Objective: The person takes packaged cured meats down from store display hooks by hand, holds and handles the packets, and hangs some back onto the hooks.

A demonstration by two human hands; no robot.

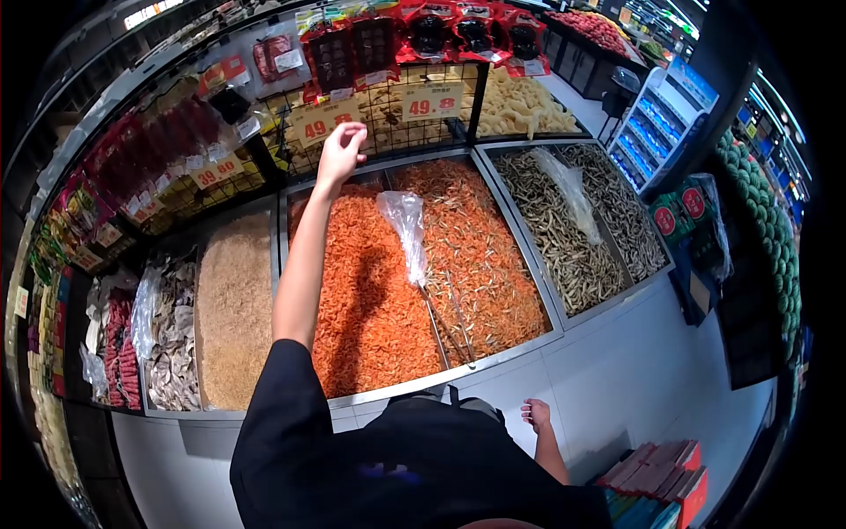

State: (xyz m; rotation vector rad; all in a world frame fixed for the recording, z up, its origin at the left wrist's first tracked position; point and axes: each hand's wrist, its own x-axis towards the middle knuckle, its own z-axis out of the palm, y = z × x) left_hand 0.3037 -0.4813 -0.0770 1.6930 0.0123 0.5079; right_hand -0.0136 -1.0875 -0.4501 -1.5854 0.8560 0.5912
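My left hand [342,152] is raised over the back of the bin of orange dried shrimp [352,300], its fingers curled together in front of a price sign [324,122]. Whether anything small is between those fingers cannot be made out. Low on the right, my right hand [535,413] hangs beside my body above the floor, with its fingers curled. Between the two shrimp piles lies a clear plastic bag [405,229], and metal tongs [449,331] rest below it.
Bins of small dried fish [560,242] are to the right, and tan dried goods [233,309] to the left. Red packets [339,57] hang along the back rack. A blue and white shelf [656,128] stands at the right. Stacked boxes [656,476] sit at the lower right.
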